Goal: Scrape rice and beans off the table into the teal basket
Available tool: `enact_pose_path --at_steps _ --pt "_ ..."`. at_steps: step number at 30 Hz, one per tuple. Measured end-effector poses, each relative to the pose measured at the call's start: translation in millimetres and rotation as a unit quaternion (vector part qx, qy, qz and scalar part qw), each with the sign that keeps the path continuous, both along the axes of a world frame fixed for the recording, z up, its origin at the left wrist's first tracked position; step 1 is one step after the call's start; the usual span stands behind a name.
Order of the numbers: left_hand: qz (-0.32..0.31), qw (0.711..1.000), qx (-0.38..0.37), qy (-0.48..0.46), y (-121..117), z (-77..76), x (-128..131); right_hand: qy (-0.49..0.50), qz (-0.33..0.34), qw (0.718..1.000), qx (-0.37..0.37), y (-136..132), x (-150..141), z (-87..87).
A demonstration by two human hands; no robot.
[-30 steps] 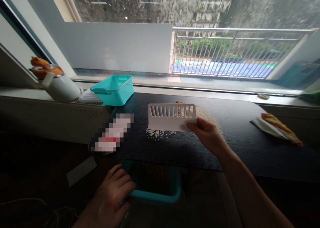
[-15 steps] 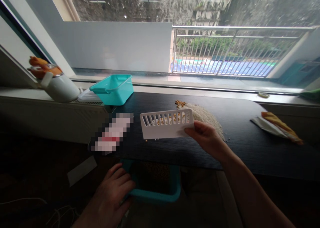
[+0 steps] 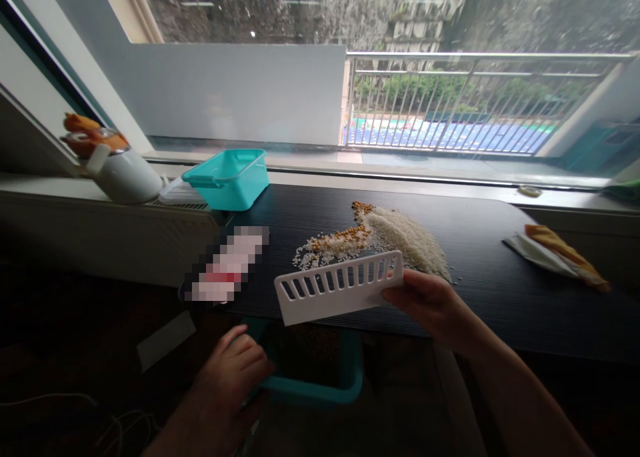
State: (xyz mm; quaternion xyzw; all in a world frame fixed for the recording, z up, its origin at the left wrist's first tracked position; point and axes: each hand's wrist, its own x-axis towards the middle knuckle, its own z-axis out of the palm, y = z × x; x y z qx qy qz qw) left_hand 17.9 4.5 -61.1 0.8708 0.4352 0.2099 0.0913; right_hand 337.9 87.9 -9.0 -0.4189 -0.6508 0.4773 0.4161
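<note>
My right hand [image 3: 433, 307] pinches the right end of a white slotted plastic panel [image 3: 337, 287], held just above the near edge of the black table [image 3: 500, 290]. Behind the panel lies a pile of white rice [image 3: 405, 233] with a trail of yellow beans [image 3: 345, 237] mixed into it. My left hand [image 3: 233, 377] grips the rim of a teal bin [image 3: 320, 383] held below the table's front edge; it holds brownish grains.
A second teal bin [image 3: 227, 178] stands at the table's back left, beside a white kettle [image 3: 123, 173] on the sill. A blurred-out flat item [image 3: 227, 263] lies at the left end. A snack wrapper [image 3: 560, 257] lies at the right.
My right hand drew the slotted panel toward me, from over the grain pile to the table's front edge. A trail of rice and yellow beans now lies uncovered behind it.
</note>
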Motion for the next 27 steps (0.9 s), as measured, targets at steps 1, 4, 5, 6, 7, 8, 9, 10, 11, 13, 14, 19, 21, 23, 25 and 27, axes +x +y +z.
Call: enact_pose_path --at_steps 1,4,5,6,7,8,9,10,11,13,14,19,21,23,25,27 --pt "-0.001 1.0 0.003 -0.001 0 0.0 0 0.003 -0.018 1.0 0.008 0 4 0.7" --pt "0.005 1.0 0.006 -0.017 0 0.4 2 0.012 -0.109 0.993 0.043 10 12 2.4" --pt "0.008 1.0 0.003 -0.022 0 0.7 2 0.014 -0.137 0.989 0.051 15 12 2.3" --pt "0.011 1.0 0.0 -0.025 -1 0.9 3 0.016 -0.158 0.986 0.056 21 12 1.8" --pt "0.014 1.0 -0.004 -0.025 -2 1.1 3 0.017 -0.171 0.983 0.059 27 12 0.8" --pt "0.016 1.0 -0.008 -0.022 -2 1.2 3 0.018 -0.175 0.982 0.06 32 11 -0.5" --pt "0.015 1.0 -0.012 -0.02 -3 1.3 3 0.018 -0.175 0.983 0.06 37 10 -2.1" --pt "0.017 1.0 -0.013 -0.02 -3 1.3 3 0.017 -0.173 0.983 0.06 40 9 -3.8" --pt "0.02 0.999 -0.013 -0.023 -4 1.3 3 0.015 -0.169 0.984 0.059 42 9 -5.4" --pt "0.027 0.999 -0.012 -0.033 -4 1.2 3 0.01 -0.16 0.985 0.056 43 10 -7.8" --pt "0.032 0.999 -0.013 -0.038 -4 1.2 4 0.007 -0.154 0.987 0.052 42 11 -8.3" --pt "0.027 0.999 -0.016 -0.036 -2 1.4 4 0.028 -0.141 0.989 0.029 37 16 -6.9" --pt "0.023 0.999 -0.015 -0.035 -2 1.4 3 0.033 -0.146 0.988 0.027 37 15 -6.9" --pt "0.025 0.999 -0.016 -0.038 -3 1.3 4 0.026 -0.145 0.989 0.026 38 13 -7.1" --pt "0.028 0.999 -0.018 -0.042 -4 1.2 4 0.019 -0.134 0.99 0.025 38 9 -6.3" --pt "0.029 0.999 -0.022 -0.04 -4 0.8 4 0.015 -0.12 0.992 0.023 36 7 -3.7"
